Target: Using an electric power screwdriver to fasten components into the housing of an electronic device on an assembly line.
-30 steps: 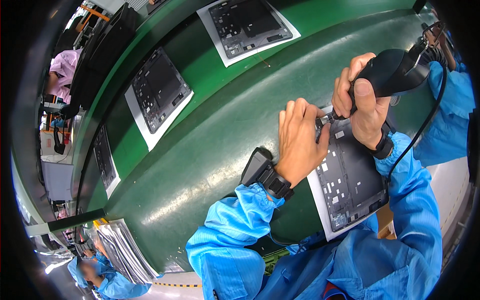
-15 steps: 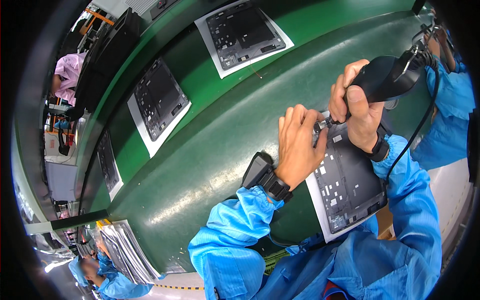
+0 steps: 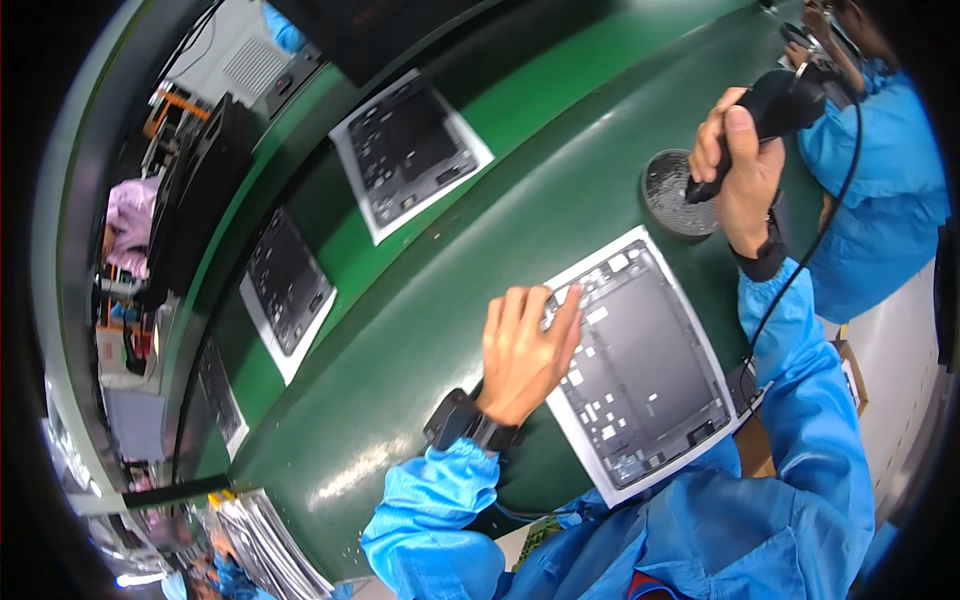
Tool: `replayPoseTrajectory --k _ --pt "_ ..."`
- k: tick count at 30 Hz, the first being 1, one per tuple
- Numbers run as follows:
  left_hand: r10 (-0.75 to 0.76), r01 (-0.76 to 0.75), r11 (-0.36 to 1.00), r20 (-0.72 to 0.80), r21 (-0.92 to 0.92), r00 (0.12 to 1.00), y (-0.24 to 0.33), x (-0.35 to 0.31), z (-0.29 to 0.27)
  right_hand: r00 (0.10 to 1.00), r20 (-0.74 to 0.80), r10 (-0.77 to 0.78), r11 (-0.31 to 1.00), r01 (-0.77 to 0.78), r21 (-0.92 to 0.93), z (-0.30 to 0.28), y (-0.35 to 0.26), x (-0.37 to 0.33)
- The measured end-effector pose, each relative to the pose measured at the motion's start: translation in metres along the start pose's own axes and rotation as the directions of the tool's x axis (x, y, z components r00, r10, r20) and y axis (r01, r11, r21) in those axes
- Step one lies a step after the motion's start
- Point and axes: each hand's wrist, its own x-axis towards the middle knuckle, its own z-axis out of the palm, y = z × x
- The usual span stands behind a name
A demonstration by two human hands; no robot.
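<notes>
My right hand is closed around a black corded power screwdriver, raised over the far right of the bench. Its lower end overlaps a round dish of small, shiny pieces, too small to make out. A flat black device housing with several small white patches lies on a white sheet in front of me. My left hand rests at the housing's upper left edge, its fingers stretched out and fingertips on the surface. Nothing shows held in it.
Similar housings on white sheets stand along the green bench's back strip, one at the top, another farther left. A stack of thin sheets sits at the lower left. A black cable hangs beside my right arm. A blue-sleeved co-worker is at the right.
The screwdriver has moved away from the housing's far edge toward the dish. My left hand has left the tool's tip and come down toward me. The camera view has shifted.
</notes>
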Motion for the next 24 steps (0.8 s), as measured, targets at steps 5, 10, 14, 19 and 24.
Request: replayPoseTrajectory --k 5,10,14,19,24 --pt "-0.020 0.020 1.000 0.003 -0.007 1.000 0.004 0.003 0.000 1.000 0.002 0.025 0.999 -0.025 0.024 -0.003 0.001 0.003" --pt "-0.029 0.028 1.000 -0.048 -0.011 0.998 0.009 0.006 0.005 0.995 0.043 0.087 0.995 -0.089 0.041 -0.011 0.006 0.000" --pt "-0.036 0.035 0.999 -0.055 -0.018 0.998 0.009 0.007 0.008 0.995 0.018 0.094 0.995 -0.094 0.017 -0.010 0.007 -0.001" --pt "-0.046 0.045 0.999 -0.054 -0.030 0.997 0.008 0.006 0.008 0.996 0.029 0.090 0.996 -0.090 -0.009 -0.012 0.013 -0.002" --pt "-0.052 0.049 0.998 -0.062 -0.051 0.997 0.007 0.006 0.010 0.996 0.029 0.087 0.996 -0.087 0.004 -0.013 0.014 -0.003"
